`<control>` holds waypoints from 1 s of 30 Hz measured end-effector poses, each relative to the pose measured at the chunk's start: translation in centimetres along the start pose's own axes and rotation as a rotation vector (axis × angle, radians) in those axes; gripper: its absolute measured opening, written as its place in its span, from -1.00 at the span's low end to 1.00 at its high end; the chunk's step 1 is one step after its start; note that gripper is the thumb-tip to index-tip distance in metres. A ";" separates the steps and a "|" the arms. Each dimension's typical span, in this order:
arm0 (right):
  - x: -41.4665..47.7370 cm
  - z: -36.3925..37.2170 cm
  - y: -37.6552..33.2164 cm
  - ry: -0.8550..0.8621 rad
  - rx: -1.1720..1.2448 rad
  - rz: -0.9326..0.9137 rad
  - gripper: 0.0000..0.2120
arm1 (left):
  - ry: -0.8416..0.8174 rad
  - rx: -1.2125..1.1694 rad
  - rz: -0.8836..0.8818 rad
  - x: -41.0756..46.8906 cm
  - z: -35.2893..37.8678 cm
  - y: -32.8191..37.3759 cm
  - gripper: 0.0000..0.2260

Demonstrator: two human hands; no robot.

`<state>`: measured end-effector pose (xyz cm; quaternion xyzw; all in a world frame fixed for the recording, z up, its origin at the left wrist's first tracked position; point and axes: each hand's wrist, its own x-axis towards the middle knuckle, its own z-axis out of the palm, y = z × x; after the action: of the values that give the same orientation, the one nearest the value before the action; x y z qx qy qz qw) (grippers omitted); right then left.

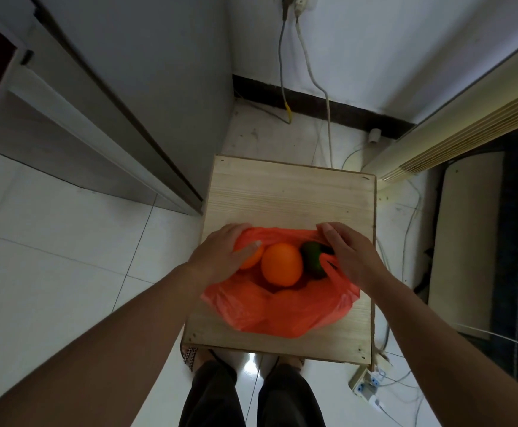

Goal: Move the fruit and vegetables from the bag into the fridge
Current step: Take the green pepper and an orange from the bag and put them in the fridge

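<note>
Open red-orange bag holds orange & green veg.

The left hand is covering most of one orange. The right hand and bag are hiding part of the dark green fruit, leaving its kind unclear.

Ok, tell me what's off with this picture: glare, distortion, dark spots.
Head view: wide-angle bending tilts the fridge edges outward; a bright glare patch sits on the glossy floor tile; the light is dim, so the green fruit in the orange bag reads nearly black.
</note>
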<state>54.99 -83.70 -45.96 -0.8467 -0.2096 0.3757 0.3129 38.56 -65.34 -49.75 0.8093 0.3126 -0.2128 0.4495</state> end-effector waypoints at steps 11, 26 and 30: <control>-2.3 -1.3 1.0 -0.016 0.006 -0.089 -0.77 | 0.365 0.293 0.221 -4.7 1.1 3.6 -0.44; -6.8 -3.4 4.7 -0.014 -0.104 -0.149 -0.46 | 0.124 0.359 0.215 -4.2 5.4 5.5 -0.41; -7.3 -3.7 4.7 0.019 -0.041 -0.114 -0.38 | 0.178 0.431 0.175 -4.0 6.2 5.3 -0.39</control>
<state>53.79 -92.73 -43.62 -0.8432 -0.2619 0.3450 0.3185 39.00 -74.04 -47.26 0.9260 0.2272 -0.1626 0.2539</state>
